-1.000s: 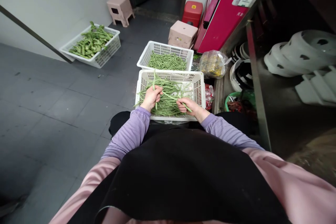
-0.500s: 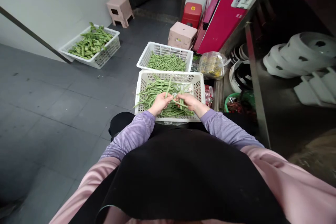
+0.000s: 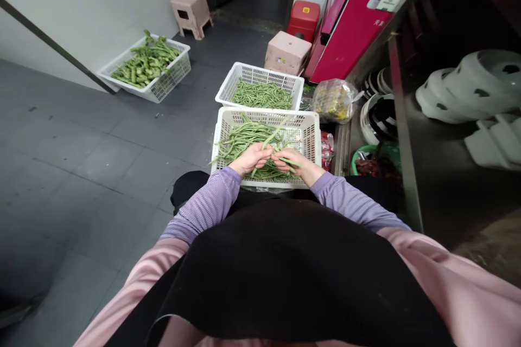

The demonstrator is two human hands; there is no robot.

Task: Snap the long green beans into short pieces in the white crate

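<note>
My left hand (image 3: 254, 158) and my right hand (image 3: 291, 161) meet fingertip to fingertip over the near white basket (image 3: 316, 141). The left one is closed on a long green bean (image 3: 266, 141) that slants up and right. Pieces of green bean (image 3: 290, 162) stick out of my closed right hand. Long green beans (image 3: 238, 138) lie heaped below, mostly in the basket's left and front parts. Just beyond stands a second white basket (image 3: 228, 84) with shorter bean pieces (image 3: 262, 94) in it. Where the fingertips touch, the exact grip is hidden.
At the left, a white basket (image 3: 175, 73) of bulky green vegetables stands by the wall. Pink stools (image 3: 288, 53) and a red stool (image 3: 303, 20) are at the back. A plastic bag (image 3: 334, 100), a green basin (image 3: 354, 161) and a metal shelf edge (image 3: 402, 135) line the right side.
My hands have drawn together, and the bean in the left has tilted to the right. The whole view has shifted slightly.
</note>
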